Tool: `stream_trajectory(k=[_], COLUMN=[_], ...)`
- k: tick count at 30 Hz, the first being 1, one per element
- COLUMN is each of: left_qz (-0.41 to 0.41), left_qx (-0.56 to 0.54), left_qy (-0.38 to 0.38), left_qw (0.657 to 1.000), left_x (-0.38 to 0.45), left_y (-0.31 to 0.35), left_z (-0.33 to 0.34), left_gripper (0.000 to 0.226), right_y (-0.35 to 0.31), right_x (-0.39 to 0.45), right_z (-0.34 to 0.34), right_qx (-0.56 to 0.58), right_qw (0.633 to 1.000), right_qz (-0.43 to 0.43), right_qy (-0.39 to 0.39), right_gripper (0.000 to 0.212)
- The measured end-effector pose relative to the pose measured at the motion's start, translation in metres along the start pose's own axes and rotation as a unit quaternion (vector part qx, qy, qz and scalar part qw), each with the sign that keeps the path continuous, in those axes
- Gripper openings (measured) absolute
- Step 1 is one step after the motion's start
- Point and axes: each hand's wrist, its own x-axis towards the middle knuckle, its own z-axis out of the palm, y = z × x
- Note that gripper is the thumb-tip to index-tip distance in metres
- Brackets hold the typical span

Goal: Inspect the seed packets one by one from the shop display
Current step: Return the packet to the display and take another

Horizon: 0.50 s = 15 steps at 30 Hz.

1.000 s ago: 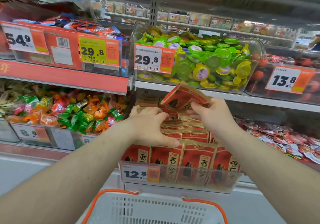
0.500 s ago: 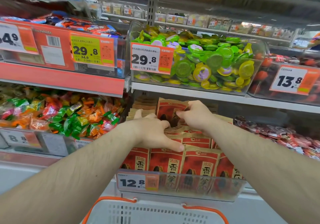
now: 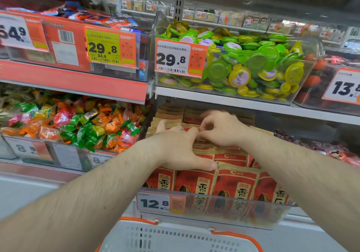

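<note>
overhead, white shelf (image 3: 224, 100) carries clear candy bin (image 3: 303, 64).

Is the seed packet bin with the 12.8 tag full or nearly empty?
Full: red seed packets stand upright in packed rows behind the clear bin front.

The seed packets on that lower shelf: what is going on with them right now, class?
A person reaches both bare arms into the clear bin of red seed packets tagged 12.8. The left hand lies flat on the rows, thumb on a front packet's top edge. The right hand, blurred, curls its fingers over packets further back; whether it grips one cannot be told. No packet is lifted out. A white basket with orange trim sits below.
</note>
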Motion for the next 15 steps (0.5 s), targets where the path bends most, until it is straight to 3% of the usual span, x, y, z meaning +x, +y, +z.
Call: stream_trajectory(k=[4,12,15], left_qz=[0.002,0.01,0.014], left_qx=[-0.013,0.013,0.028], left_qy=[0.01,0.006,-0.002], left_qw=[1.0,1.0,1.0], left_x=[0.0,-0.001,0.001], left_y=[0.0,0.002,0.001], left_z=[0.001,0.001,0.002], left_gripper=[0.075,0.078,0.084], right_y=[-0.007,-0.018,-0.019], right_x=[0.018,0.038,0.037], right_z=[0.001,0.001,0.002], right_qx=[-0.056,-0.047,-0.051], right_qw=[0.996,0.988,0.984], right_qz=[0.021,0.062,0.058], right_qy=[-0.066,-0.135,-0.158], right_gripper=[0.034,0.021,0.027])
